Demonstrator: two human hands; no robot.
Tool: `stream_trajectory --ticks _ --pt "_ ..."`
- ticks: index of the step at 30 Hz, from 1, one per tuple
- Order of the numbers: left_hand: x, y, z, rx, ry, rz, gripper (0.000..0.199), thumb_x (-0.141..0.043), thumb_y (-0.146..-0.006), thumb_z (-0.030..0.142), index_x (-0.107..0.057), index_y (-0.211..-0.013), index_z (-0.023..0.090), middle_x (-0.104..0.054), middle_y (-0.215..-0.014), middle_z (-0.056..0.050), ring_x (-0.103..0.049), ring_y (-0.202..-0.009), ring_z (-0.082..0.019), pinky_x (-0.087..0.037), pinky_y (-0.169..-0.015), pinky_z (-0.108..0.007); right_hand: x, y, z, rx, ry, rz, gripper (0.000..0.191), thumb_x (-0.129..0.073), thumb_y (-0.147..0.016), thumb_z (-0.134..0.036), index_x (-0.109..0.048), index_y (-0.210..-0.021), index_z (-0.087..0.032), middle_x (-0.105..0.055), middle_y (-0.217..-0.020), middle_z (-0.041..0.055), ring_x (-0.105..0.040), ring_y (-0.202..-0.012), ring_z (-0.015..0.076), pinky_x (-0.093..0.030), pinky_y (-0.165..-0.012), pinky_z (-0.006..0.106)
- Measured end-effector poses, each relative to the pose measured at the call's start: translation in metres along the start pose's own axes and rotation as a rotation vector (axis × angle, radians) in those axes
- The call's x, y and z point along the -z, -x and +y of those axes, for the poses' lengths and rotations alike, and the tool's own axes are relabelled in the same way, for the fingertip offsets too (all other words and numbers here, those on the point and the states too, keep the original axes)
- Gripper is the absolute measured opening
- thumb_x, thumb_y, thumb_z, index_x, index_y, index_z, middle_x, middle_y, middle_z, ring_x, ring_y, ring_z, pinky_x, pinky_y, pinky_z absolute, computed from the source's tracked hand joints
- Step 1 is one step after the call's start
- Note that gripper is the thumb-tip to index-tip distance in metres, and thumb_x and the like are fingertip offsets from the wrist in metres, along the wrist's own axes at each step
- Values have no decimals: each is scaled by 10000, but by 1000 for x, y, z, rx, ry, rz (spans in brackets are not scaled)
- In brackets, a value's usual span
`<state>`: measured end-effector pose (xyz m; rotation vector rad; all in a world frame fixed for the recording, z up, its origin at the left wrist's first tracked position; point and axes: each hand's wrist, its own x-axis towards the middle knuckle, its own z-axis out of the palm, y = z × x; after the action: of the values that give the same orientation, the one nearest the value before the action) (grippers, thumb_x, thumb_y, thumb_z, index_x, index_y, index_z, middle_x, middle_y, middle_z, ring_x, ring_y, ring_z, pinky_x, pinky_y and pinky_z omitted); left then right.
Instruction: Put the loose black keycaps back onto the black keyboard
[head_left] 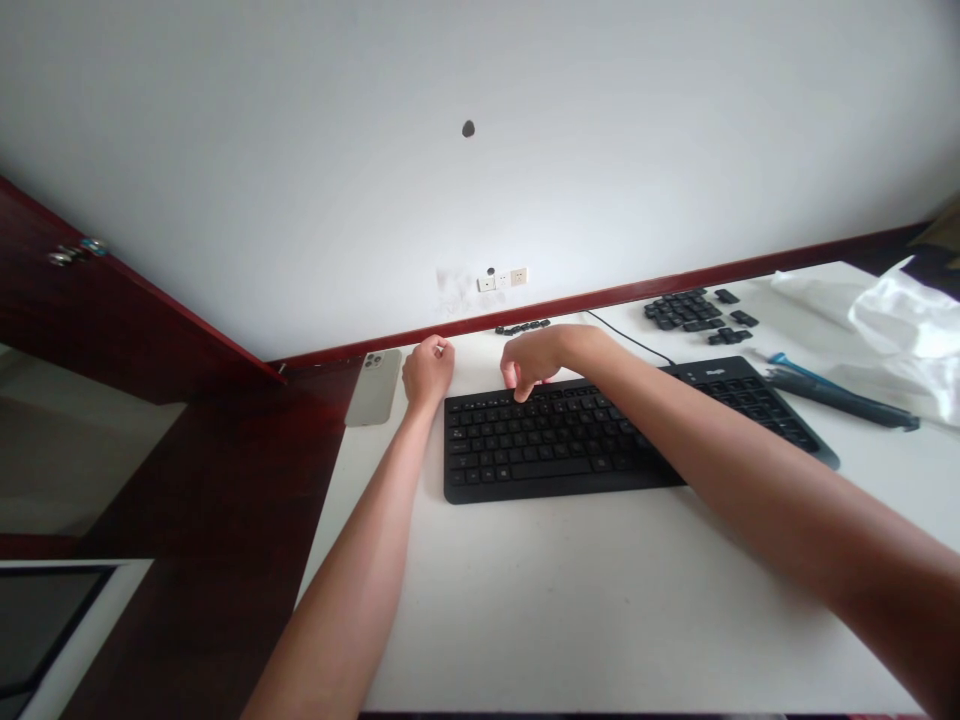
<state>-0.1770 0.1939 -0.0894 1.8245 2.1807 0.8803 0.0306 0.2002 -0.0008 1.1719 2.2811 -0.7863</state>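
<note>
A black keyboard (559, 480) lies on the white table, with its right part partly behind my right forearm. My right hand (544, 352) reaches over its upper edge, the fingers curled and the thumb tip down at the top rows of keys. Whether a small key sits between those fingertips is hidden. Just off the keyboard's upper left corner, my left hand (429, 372) rests on the table with its fingers curled closed. What it may hold cannot be made out. Several loose black keycaps (521, 328) lie in a row behind my right hand.
A phone (373, 388) lies face down left of my left hand. More loose keycaps (681, 310) are grouped at the back. Right of the keyboard are a blue-handled tool (795, 366), a long black piece (847, 398) and a white plastic bag (900, 320). A cable (630, 338) runs towards the wall.
</note>
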Motion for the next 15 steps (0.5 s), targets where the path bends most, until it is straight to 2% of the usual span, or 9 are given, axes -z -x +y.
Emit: stream_trajectory --ticks 3,7,12,15 --pt "0 0 0 3 -2 -4 174 -543 -907 324 -679 -812 273 -681 -754 12 -602 -726 -198 -320 -639 -287 2 7 3 44 12 61 338 -768 -805 -423 -770 -1090 -241 -764 -991 55 -701 -882 244 -480 -749 333" --pt "0 0 0 1 3 0 167 -548 -902 332 -673 -808 273 -685 -761 14 -600 -718 -198 -311 -628 -286 5 15 -1 75 16 209 320 -779 -795 -407 -771 -1084 -269 -744 -1140 54 -682 -975 258 -477 -756 326" --pt "1 0 0 8 -3 -3 175 -540 -905 332 -671 -802 275 -686 -763 14 -598 -722 -200 -312 -632 -285 -1 14 -14 42 98 139 291 -783 -809 -295 -767 -1087 -209 -750 -1109 72 -688 -951 252 -464 -715 316" --pt "1 0 0 0 -3 -5 177 -539 -902 334 -663 -791 274 -689 -775 15 -599 -730 -201 -307 -628 -287 -3 15 -19 51 111 244 323 -793 -808 -309 -755 -1114 -211 -740 -1129 86 -682 -975 259 -451 -698 312"
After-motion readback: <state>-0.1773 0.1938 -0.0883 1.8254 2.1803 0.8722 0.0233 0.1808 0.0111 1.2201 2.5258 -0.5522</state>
